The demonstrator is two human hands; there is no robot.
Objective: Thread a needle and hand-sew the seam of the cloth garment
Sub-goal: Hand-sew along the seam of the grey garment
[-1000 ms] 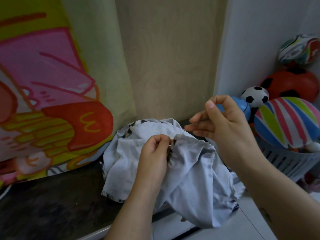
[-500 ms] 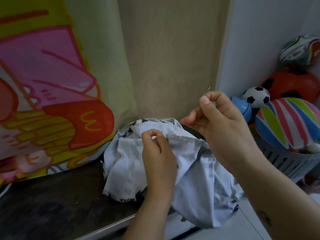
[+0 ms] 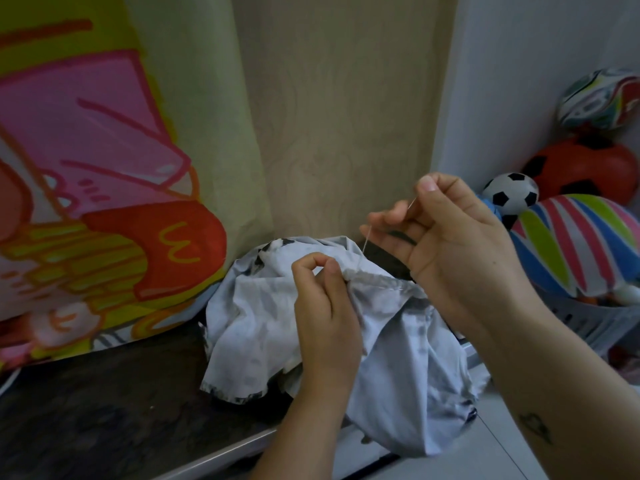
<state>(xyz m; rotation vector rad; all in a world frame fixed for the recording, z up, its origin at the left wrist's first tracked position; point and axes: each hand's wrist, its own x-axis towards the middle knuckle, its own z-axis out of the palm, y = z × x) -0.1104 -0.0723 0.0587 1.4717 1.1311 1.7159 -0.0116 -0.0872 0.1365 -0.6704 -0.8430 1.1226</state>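
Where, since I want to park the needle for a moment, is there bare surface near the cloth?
The dark countertop left of the garment, below the cartoon-print curtain, is bare. A pale strip at lower right, between the garment's hanging edge and the right forearm, is also free. Crowded: the basket of balls on the right.

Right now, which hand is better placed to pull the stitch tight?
Right. The right hand pinches the thread, which runs straight down to the seam; the left hand is busy pinching the cloth there.
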